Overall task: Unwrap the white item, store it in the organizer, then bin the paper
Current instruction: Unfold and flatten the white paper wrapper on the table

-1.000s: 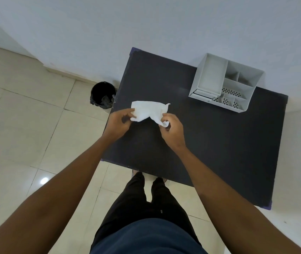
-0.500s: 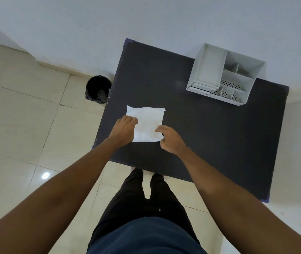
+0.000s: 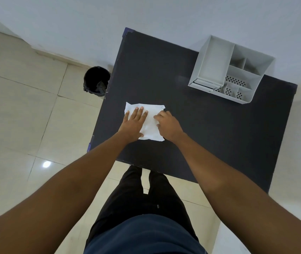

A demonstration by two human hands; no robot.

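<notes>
A white sheet of paper lies spread flat on the dark table near its left front part. My left hand rests palm down on the paper's left half, fingers straight and apart. My right hand sits on the paper's right edge with its fingers curled; whether they pinch the paper or something under it is hidden. The white item itself is not visible. A white organizer with several compartments stands at the table's far right.
A black bin with a dark liner stands on the tiled floor, just left of the table's left edge. A white wall runs behind the table. My legs stand at the table's front edge.
The paper went from held crumpled above the table to lying flat on it. My left hand has opened and slid further onto the sheet; my right hand has moved onto its right edge.
</notes>
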